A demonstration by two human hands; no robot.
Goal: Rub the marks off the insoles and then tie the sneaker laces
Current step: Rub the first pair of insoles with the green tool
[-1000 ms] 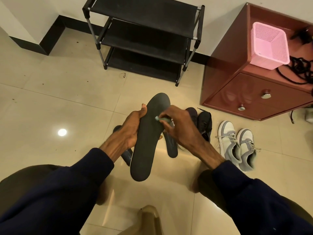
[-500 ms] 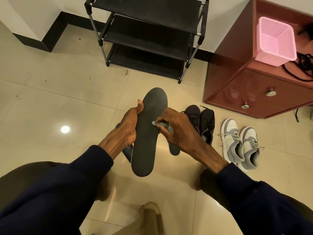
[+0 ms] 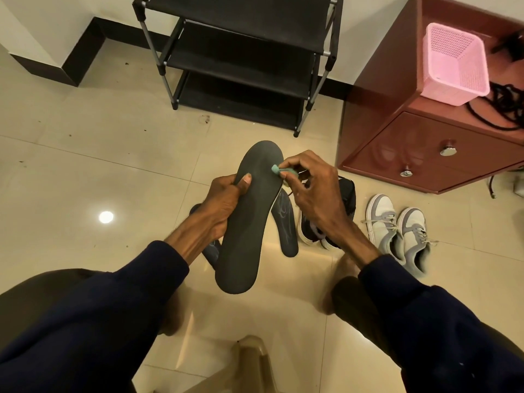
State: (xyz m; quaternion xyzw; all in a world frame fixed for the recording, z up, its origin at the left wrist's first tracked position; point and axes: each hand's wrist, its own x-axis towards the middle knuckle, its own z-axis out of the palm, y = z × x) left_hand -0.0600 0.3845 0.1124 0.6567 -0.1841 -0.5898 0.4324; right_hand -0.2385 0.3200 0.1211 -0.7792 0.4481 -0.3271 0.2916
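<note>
A black shoe rack (image 3: pixel 241 52) and a red-brown cabinet (image 3: pixel 419 154) are set against the wall (image 3: pixel 42 12); grey-and-white sneakers (image 3: pixel 397 234) are placed beside a black pair (image 3: pixel 348 191) — the latter partly hidden behind the right hand (image 3: pixel 314 191). A dark insole (image 3: pixel 249 228) is held above the floor (image 3: pixel 85 171), partly covering a second insole (image 3: pixel 287 228). It is gripped at its edge by the left hand (image 3: pixel 224 205), thumb pressed on its face, while a teal eraser (image 3: pixel 279 170) is pinched in the right fingertips and touched near its toe end

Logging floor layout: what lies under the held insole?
A marked insole shows right of the held insole; a second insole peeks out left, mostly covered by it and the left hand. Floor directly beneath is hidden.
</note>
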